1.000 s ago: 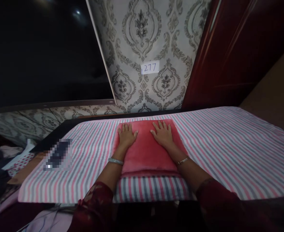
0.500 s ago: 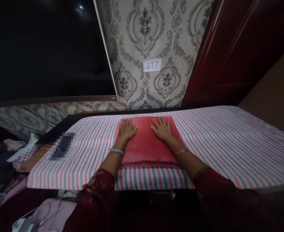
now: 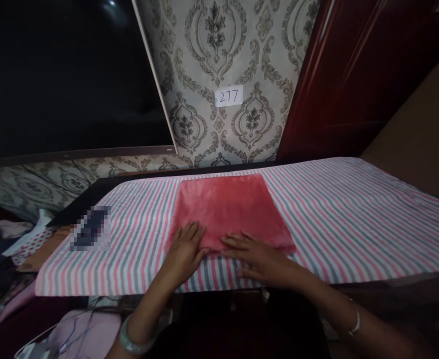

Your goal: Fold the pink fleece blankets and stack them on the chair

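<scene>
A folded red plush cloth [image 3: 230, 204] lies flat on a striped pink, grey and white sheet [image 3: 339, 209] spread over the table. My left hand [image 3: 186, 249] rests on the cloth's near left part, fingers extended and pointing away from me. Over the near edge, right of centre, lies my right hand [image 3: 256, 257], its fingers outstretched and pointing left. Neither hand grips anything. Part of the cloth's near edge is hidden under my hands.
A pixelated dark object [image 3: 91, 228] lies on the sheet at the left. Behind the table are a large black screen [image 3: 70, 80] and a patterned wall with a paper marked 277 [image 3: 228, 95]. Clothes and a pink stool [image 3: 86, 334] are at the lower left.
Both hands have slid from the far part of the red cloth towards me, to its near edge. The right hand has turned so its fingers point left. The view has shifted slightly.
</scene>
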`<action>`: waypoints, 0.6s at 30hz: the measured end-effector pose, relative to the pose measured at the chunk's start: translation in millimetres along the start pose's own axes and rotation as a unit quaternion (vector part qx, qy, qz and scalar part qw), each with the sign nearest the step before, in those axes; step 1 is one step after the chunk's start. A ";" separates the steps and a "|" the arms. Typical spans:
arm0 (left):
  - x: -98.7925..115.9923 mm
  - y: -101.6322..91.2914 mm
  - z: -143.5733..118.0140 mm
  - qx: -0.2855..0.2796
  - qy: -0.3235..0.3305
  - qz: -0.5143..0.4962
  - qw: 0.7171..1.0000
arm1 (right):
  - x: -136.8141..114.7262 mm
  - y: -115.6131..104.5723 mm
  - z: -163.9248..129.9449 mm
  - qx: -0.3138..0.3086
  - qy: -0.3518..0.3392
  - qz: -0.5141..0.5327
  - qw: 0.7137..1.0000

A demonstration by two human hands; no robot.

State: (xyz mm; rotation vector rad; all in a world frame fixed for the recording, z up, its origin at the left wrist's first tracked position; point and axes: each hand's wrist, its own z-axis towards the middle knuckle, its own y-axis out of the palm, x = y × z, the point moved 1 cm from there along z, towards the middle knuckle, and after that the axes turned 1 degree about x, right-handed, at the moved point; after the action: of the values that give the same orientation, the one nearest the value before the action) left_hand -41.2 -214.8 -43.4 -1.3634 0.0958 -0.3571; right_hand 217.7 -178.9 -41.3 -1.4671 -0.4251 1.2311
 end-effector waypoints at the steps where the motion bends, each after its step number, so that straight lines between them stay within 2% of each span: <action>1: 4.6 -4.9 4.8 0.005 -0.001 -0.006 1.000 | 7.3 -8.0 1.2 0.031 0.010 0.017 0.999; 4: 24.9 -13.2 33.8 0.025 -0.008 -0.013 1.000 | 40.6 -28.7 16.2 0.164 0.103 -0.017 0.981; 6: 37.8 -9.7 54.8 0.026 -0.022 -0.001 0.999 | 61.2 -32.3 28.4 0.205 0.174 -0.092 0.959; 10: 47.4 14.0 72.4 0.002 -0.076 0.024 0.997 | 79.2 -15.8 35.2 0.170 0.263 -0.217 0.924; 14: 44.0 34.8 63.4 0.012 -0.082 0.030 0.996 | 77.3 1.2 24.9 0.151 0.275 -0.247 0.917; 18: 43.5 41.4 58.9 0.021 -0.074 0.031 0.997 | 79.1 4.5 21.4 0.141 0.282 -0.233 0.920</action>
State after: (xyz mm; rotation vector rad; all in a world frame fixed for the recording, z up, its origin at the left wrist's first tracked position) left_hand 23.9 -166.0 -65.0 -1.3387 0.0077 -0.2042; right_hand 228.9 -106.0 -77.1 -1.2971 -0.1747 0.4340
